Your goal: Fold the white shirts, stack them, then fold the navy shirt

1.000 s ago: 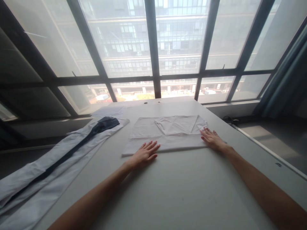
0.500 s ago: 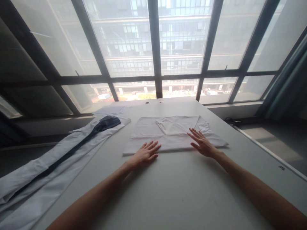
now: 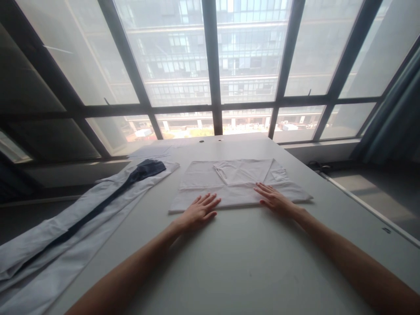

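A white garment (image 3: 239,192), folded into a wide flat bundle, lies across the middle of the white table (image 3: 229,262). Its near edge is straight, and loose creases run over the far half. My left hand (image 3: 200,209) rests flat on the near edge, left of the middle, fingers spread. On the right part of that same edge lies my right hand (image 3: 274,200), its fingers stretched out over the cloth and pointing left. Neither hand grips the fabric. What kind of garment it is, I cannot make out.
More white cloth (image 3: 108,218) with a dark navy piece (image 3: 144,170) hangs along the table's left side. Sheets of paper (image 3: 151,150) lie at the far left. Tall windows (image 3: 215,65) rise beyond the far edge; a curtain (image 3: 390,105) hangs at right.
My right hand has slid slightly toward me and to the left over the folded garment, its fingers lower and closer together. My left hand stays in place.
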Action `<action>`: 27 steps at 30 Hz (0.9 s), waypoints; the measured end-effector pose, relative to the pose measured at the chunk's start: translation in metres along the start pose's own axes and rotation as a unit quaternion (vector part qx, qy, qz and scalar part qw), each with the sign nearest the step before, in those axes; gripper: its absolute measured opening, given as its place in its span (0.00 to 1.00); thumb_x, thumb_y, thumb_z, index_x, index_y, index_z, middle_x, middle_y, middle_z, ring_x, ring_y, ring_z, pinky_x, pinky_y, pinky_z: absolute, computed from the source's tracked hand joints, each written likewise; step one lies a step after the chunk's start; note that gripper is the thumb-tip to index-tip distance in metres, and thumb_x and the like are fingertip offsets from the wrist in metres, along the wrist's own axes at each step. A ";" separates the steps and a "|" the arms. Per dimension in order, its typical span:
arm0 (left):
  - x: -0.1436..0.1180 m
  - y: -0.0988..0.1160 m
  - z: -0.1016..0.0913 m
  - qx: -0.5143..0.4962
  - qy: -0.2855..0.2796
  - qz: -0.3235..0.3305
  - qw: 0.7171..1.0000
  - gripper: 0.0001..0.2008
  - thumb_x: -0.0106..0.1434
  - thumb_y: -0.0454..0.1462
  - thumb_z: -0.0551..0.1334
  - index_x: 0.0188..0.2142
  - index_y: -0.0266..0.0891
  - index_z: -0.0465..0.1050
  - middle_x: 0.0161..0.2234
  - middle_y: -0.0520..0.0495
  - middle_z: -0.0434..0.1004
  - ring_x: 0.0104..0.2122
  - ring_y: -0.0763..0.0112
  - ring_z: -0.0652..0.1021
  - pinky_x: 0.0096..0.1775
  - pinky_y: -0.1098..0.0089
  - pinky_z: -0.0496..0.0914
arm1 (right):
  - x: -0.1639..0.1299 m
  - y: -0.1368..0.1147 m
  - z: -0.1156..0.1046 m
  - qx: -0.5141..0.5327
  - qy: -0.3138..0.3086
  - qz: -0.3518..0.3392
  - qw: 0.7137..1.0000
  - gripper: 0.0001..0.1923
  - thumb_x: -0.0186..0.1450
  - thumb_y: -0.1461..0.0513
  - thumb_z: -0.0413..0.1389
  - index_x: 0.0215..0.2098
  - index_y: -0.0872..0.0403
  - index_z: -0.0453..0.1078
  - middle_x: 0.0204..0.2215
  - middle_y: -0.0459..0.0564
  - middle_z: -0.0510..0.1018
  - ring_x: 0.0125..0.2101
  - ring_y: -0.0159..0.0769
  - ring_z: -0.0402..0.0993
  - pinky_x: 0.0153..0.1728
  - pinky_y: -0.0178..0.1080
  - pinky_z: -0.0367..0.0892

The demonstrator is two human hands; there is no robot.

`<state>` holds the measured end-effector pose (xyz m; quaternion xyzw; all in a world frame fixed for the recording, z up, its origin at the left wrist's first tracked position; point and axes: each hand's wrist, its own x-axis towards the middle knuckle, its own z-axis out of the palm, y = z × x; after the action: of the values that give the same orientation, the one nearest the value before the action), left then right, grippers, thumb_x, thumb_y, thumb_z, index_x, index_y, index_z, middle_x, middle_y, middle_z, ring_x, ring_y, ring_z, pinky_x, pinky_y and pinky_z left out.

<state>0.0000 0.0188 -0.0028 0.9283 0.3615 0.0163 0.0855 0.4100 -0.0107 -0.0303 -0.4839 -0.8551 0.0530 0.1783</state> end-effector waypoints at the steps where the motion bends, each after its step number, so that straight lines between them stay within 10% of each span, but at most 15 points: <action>1: 0.000 0.000 0.000 0.001 0.000 -0.001 1.000 0.31 0.75 0.57 0.41 0.73 0.55 0.46 0.74 0.51 0.41 0.72 0.55 0.46 0.69 0.49 0.43 | 0.000 -0.002 0.000 0.002 -0.001 -0.009 1.000 0.30 0.75 0.48 0.44 0.72 0.48 0.55 0.73 0.54 0.50 0.72 0.50 0.45 0.69 0.58 0.48; 27: -0.001 0.005 -0.003 -0.008 0.006 -0.004 1.000 0.31 0.76 0.56 0.44 0.73 0.54 0.49 0.74 0.49 0.43 0.72 0.55 0.48 0.69 0.49 0.44 | 0.001 -0.001 0.004 0.017 -0.003 -0.040 0.999 0.28 0.75 0.48 0.48 0.70 0.46 0.60 0.70 0.52 0.58 0.71 0.47 0.50 0.69 0.56 0.50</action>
<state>0.0026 0.0150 0.0012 0.9261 0.3652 0.0240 0.0909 0.4073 -0.0097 -0.0337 -0.4458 -0.8735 0.0616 0.1855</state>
